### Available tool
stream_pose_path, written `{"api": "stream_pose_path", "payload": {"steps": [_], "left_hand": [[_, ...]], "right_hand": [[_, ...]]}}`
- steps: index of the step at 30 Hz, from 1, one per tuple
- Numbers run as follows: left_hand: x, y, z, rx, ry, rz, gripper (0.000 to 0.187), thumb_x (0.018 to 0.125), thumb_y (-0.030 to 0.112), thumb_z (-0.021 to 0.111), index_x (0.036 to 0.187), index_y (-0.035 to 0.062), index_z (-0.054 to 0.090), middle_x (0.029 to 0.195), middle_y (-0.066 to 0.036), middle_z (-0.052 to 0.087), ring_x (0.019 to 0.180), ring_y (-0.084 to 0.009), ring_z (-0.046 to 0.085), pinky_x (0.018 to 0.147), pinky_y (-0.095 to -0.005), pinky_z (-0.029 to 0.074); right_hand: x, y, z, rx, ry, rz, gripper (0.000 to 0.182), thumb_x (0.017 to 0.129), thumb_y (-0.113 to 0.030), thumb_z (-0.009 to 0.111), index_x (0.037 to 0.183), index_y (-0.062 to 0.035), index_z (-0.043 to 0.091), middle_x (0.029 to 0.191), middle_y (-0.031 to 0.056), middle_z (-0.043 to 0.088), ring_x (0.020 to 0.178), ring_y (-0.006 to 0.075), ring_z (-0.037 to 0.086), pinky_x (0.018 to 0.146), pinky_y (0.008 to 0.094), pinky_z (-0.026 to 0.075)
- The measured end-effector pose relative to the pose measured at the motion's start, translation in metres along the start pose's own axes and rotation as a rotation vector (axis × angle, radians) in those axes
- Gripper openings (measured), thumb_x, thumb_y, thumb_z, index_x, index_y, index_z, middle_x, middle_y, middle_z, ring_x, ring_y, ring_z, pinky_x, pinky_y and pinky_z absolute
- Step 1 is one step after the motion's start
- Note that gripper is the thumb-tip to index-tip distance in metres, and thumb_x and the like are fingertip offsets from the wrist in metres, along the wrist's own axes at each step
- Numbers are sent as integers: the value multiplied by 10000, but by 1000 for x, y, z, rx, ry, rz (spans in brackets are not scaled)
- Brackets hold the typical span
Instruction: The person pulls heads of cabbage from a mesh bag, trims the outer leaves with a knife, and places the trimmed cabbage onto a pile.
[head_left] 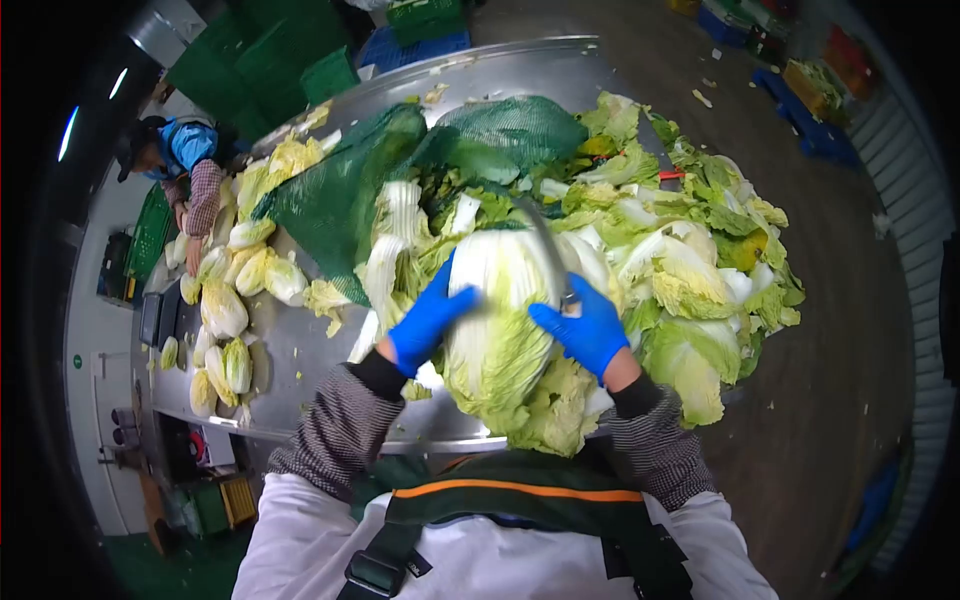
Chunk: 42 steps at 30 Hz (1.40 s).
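A large Chinese cabbage (495, 300) with white ribs and pale green leaf tips is in front of me above the metal table. My left hand (430, 318), in a blue glove, grips its left side with the thumb across the front. On the other side my right hand (590, 328), also gloved in blue, is closed around the handle of a knife (543, 243), its thumb against the cabbage. The blade points up and away along the head's right side, slightly blurred. The handle is mostly hidden by my fingers. Loose outer leaves (555, 410) hang beneath the cabbage.
Piled cabbage leaves (690, 270) cover the table's right end. Green mesh sacks (350, 190) lie behind the cabbage. Trimmed cabbage heads (224, 308) sit on the metal table (300, 375) at left, where another person (190, 165) leans over. Green crates (260, 75) stand behind.
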<state>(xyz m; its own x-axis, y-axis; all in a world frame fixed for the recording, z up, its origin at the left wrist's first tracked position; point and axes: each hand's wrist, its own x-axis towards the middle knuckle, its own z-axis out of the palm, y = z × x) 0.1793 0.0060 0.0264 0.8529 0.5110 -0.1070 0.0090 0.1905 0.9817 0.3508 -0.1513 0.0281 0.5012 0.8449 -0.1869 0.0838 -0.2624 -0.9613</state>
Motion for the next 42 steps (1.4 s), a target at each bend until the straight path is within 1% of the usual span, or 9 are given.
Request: {"api": "stream_pose_path", "payload": {"steps": [7,11,18,26,31,34,37,39,42], "left_hand": [[-35,-27,-11,-104,152,-79,849,758,255,734,1430,23,269,1347,-111,456,1226,-209,447,1041,-344,343],[-45,-6,-40,-187,48,-157,874,732,328,740,1418,21,294,1353,-118,464,1221,-228,473,1032,-362,369],[-43,-33,-19,-641,125,-301,694,865,365,610,1403,30,329,1332,-126,492,1216,-249,493,1025,-381,399],[-37,-34,-15,-269,59,-130,886,767,453,710,1406,1,294,1336,-125,473,1197,-213,491,1014,-345,393],[-38,-28,-30,-189,18,-169,936,725,496,736,1398,-2,317,1344,-126,465,1210,-210,480,1018,-344,388],[-40,-9,-36,-132,-28,-142,992,679,476,782,1413,6,310,1374,-129,441,1242,-212,453,1039,-346,366],[-30,3,-35,162,-49,-17,1081,599,411,851,1434,20,286,1409,-135,410,1274,-218,424,1061,-349,339],[-27,-6,-31,471,-6,-16,1181,504,317,911,1448,34,261,1428,-154,392,1289,-231,412,1074,-349,322],[-27,-57,-28,847,108,-69,1201,508,479,872,1439,23,267,1386,-209,423,1266,-301,446,1058,-373,346]], "right_hand": [[-13,56,6,-146,197,-47,449,742,-210,651,1147,-37,563,826,155,664,741,287,661,686,350,525],[-6,110,-28,-676,161,-93,758,770,-429,699,1386,-107,397,1027,179,636,860,256,645,785,379,507],[-2,-2,-3,225,-288,54,736,773,-376,742,1374,-97,420,911,38,601,778,116,582,641,273,513],[-6,15,22,49,-163,27,633,770,-192,657,1342,-47,427,857,90,636,708,156,600,687,301,517],[-8,24,19,245,-190,244,512,768,-50,590,1263,-24,464,712,48,544,533,128,559,422,298,491],[7,85,2,159,-104,335,511,794,-158,633,1261,-32,468,769,104,604,597,202,612,520,342,523],[-7,80,-14,-792,45,80,493,842,-310,619,1238,-48,484,892,167,650,751,312,647,666,397,525],[-9,59,-13,-580,50,-39,497,869,-374,577,1242,-60,486,987,185,641,858,350,627,751,414,501],[-13,36,-3,-323,-141,74,398,908,-329,522,1216,-77,524,1074,169,629,942,337,615,808,413,488]]}}
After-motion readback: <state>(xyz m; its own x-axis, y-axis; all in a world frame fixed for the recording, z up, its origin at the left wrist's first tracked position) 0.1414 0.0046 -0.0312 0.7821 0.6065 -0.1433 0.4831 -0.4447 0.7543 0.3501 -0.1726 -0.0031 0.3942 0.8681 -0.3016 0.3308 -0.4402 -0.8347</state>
